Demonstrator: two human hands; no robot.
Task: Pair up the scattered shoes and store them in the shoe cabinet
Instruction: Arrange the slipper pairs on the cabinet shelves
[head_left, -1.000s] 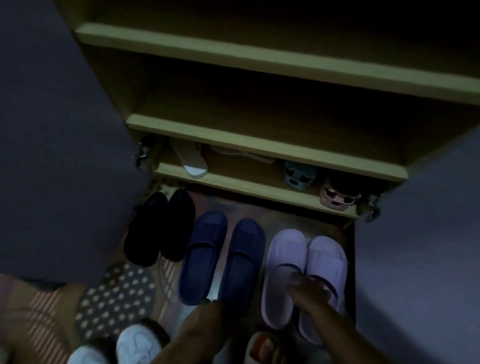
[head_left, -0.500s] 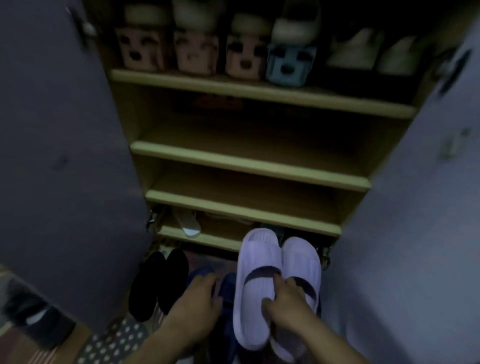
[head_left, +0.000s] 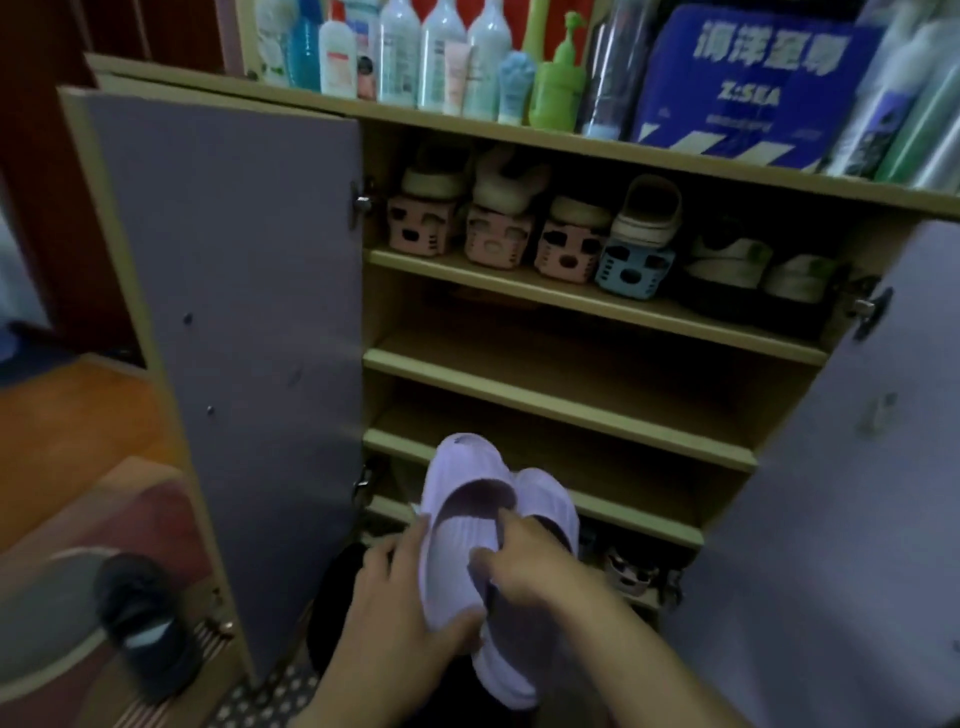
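Head view shows both hands on a pair of pale lilac slippers (head_left: 467, 499) held side by side, toes pointing into the shoe cabinet (head_left: 571, 364). The right hand (head_left: 540, 566) has its fingers curled over the strap of the left slipper, thumb tucked under the band, and its palm lies across the second slipper. The left hand (head_left: 410, 613) cups the heel and outer edge of the same slipper from below, fingers and thumb wrapped round the sole. The slipper toes sit level with the front edge of the third shelf (head_left: 649, 441), just before it.

Above it, the second shelf (head_left: 597, 400) looks bare, as does the third. On the top shelf (head_left: 675, 317) stand shoes on pink and blue plastic shoe racks (head_left: 566, 249), with sneakers (head_left: 727, 260) to their right. Both grey doors hang open, the left door (head_left: 234, 312) close beside the left hand and the right door (head_left: 857, 467) well apart. Bottles (head_left: 441, 52) line the cabinet top. A dark shoe (head_left: 145, 623) lies on the floor left of the left door.
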